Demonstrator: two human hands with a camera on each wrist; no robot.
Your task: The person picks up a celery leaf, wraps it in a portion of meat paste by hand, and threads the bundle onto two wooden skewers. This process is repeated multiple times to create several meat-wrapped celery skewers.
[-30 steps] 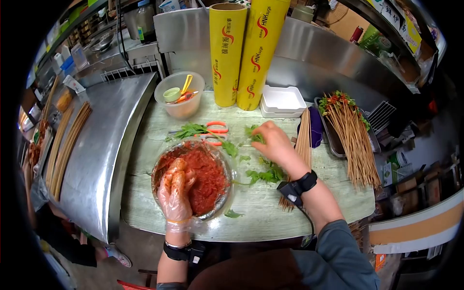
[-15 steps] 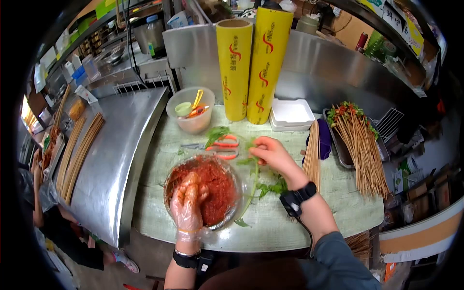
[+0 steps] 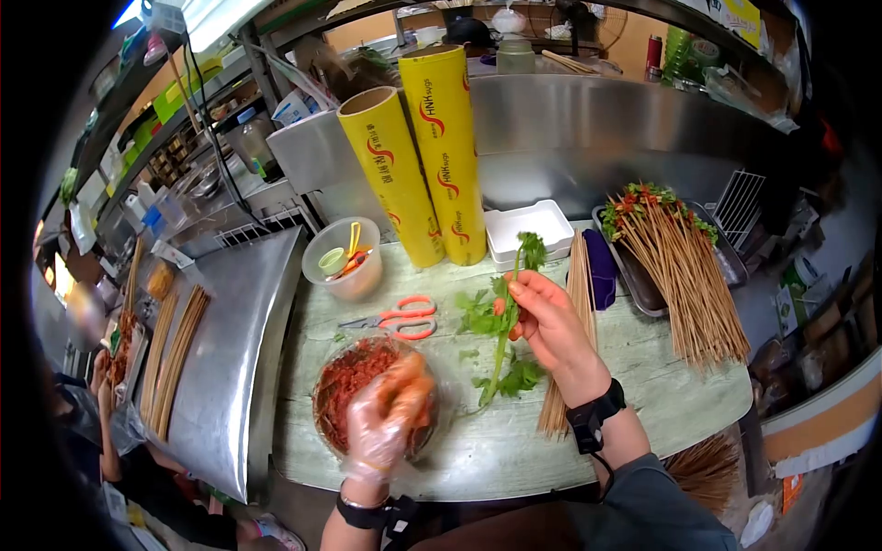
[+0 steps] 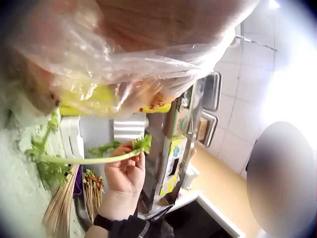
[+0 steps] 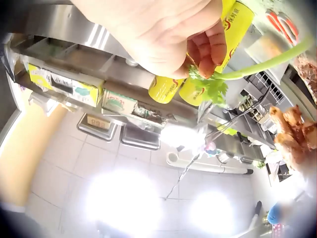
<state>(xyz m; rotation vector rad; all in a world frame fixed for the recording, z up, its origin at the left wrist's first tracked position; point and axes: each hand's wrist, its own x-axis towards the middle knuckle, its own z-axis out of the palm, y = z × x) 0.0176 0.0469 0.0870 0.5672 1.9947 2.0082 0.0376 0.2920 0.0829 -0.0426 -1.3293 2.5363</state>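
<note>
My right hand [image 3: 556,331] pinches a leafy celery stalk [image 3: 499,360] near its upper end, above the table. In the left wrist view the pale stalk [image 4: 89,160] runs sideways from the fingertips of that bare hand. My left hand [image 3: 386,418], in a clear plastic glove smeared red, is over the right side of a metal bowl [image 3: 318,409]. Red minced filling [image 3: 352,375] fills the bowl. The gloved fingers [image 5: 292,126] look loosely bent in the right wrist view, coated with filling. Red-handled scissors [image 3: 409,320] lie behind the bowl.
Bare bamboo skewers [image 3: 581,285] lie right of the celery, beside a purple cloth-like item [image 3: 600,271]. A tray [image 3: 643,296] holds filled skewers. Behind stand two yellow film rolls [image 3: 450,165], a white box [image 3: 528,225] and a plastic tub [image 3: 320,275]. Another person's hands [image 3: 101,376] show far left.
The right hand has lifted the celery from the table and now holds it higher and more upright. The gloved left hand has shifted right over the bowl. The head view has tilted.
</note>
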